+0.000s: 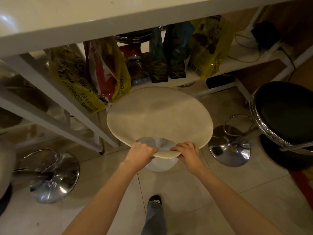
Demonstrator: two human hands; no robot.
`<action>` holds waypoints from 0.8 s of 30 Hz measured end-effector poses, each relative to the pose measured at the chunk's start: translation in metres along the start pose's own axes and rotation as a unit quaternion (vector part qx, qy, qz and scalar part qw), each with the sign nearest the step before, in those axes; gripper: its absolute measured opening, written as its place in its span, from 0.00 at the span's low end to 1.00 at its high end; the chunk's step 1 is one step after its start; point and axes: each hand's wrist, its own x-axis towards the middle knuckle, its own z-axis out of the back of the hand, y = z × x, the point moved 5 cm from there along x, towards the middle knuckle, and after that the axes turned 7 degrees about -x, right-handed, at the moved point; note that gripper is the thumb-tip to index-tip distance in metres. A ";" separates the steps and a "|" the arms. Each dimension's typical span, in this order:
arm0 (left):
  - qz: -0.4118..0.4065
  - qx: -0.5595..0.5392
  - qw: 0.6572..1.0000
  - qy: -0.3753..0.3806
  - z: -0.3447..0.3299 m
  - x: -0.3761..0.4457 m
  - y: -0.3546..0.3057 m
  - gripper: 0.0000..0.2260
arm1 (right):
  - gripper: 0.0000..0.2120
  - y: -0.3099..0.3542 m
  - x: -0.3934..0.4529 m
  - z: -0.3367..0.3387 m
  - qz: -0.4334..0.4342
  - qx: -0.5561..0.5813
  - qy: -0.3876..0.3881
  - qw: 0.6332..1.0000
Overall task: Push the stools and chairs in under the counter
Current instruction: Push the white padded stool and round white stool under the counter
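Stool [160,116], cream round seat on white pedestal, sits dead centre, its far rim at 12 o'clock just meeting the shelf under the counter [84,19]. Seat tilts, near edge low, likely because both hands bear on that edge. Left hand [140,152] at 7 o'clock of the seat, fingers curled over the rim, thumb side under; right hand [186,152] at 5 o'clock, same wrap. Both clamp the near lip, close together, either side of the pedestal line. That makes sense: a centred two-hand hold keeps a swivel seat from spinning and sends the push straight toward 12. Arms are nearly straight, so body weight drives it.

Coffee bags [88,77] hang off the shelf at 10 to 11 o'clock, touching or nearly touching the seat rim; cannot tell which. They may snag.

Black chrome-ringed stool [284,116] at 3 o'clock is well out from the counter, not yet pushed in. Chrome base [230,146] with foot ring sits at 4 o'clock of the cream seat. Another chrome base [54,177] at 8 o'clock, its seat mostly out of frame.

Judgement: cream stool nearly home, others remain.
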 end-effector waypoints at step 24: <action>0.031 -0.072 0.997 -0.014 -0.007 0.033 -0.037 0.13 | 0.13 -0.051 0.035 0.029 0.121 -0.030 0.085 0.989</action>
